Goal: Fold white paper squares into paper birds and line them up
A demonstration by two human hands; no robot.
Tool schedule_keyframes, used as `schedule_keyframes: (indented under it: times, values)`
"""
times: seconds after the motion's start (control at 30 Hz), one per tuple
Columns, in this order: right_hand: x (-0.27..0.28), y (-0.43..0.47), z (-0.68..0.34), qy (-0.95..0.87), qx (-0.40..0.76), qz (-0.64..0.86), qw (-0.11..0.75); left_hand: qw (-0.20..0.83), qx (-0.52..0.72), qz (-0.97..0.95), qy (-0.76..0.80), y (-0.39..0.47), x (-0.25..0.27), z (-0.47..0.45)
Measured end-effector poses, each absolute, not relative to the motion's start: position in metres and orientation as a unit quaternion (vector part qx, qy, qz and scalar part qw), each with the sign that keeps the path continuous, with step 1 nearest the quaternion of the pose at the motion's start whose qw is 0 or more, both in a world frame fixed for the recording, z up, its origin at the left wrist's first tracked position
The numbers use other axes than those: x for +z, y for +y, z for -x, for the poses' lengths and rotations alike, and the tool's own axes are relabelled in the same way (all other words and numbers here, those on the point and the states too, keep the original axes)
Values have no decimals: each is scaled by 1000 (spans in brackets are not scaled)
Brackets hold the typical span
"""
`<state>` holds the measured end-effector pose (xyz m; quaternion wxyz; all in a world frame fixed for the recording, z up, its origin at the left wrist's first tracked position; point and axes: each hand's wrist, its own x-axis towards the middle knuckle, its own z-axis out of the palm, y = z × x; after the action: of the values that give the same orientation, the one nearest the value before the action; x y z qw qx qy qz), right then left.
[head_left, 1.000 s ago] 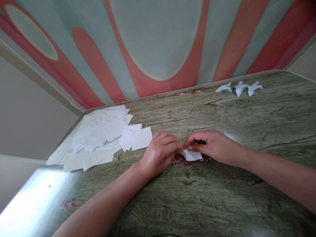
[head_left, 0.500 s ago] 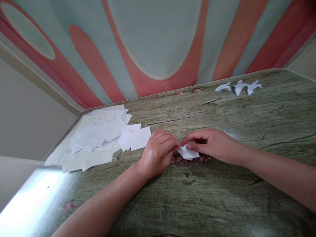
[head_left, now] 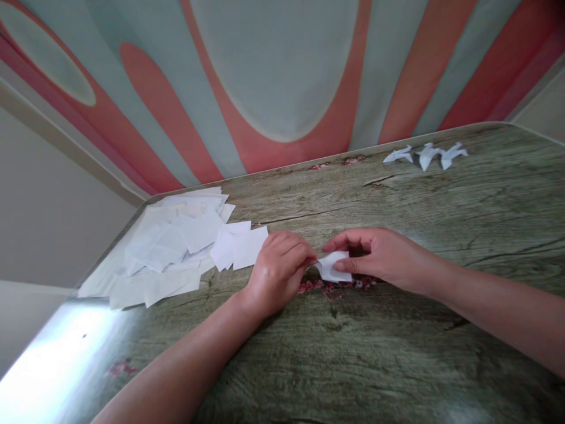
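Observation:
Between my two hands is a small folded piece of white paper (head_left: 330, 266), close above the wood-patterned tabletop. My left hand (head_left: 281, 268) pinches its left end, and the closed fingers hide that part. On the paper's right side, my right hand (head_left: 375, 257) grips it with the thumb on the face toward me and the fingers curled behind. A few loose white paper squares (head_left: 250, 248) lie on the table just beyond my left hand.
A spread pile of white paper sheets (head_left: 176, 235) covers the table's left side. Three folded white paper birds (head_left: 426, 156) sit in a row near the back right edge. Behind the wood-patterned table (head_left: 353, 353) rises a wall with a red and grey-green pattern (head_left: 282, 70).
My right thumb has slid lower and the paper has turned, its face now showing flatter and wider. My left hand has shifted slightly left, still pinching the end.

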<state>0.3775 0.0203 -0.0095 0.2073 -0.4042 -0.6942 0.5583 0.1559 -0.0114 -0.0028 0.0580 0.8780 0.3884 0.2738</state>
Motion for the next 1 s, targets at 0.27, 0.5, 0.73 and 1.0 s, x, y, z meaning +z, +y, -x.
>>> schedule_keyframes:
  times: [0.27, 0.5, 0.73, 1.0]
  values:
    - [-19, 23, -378, -612, 631, 402, 257, 45, 280, -880, 381, -11, -4, -154]
    - [-16, 25, -379, -582, 660, 389, 273, 38, 296, -872, 387, -8, -3, -151]
    - [-6, 21, -378, -715, 506, 426, 225, 29, 289, -874, 390, -11, -2, -154]
    - [-11, 21, -379, -702, 523, 428, 224, 18, 291, -875, 386, -9, -4, -153]
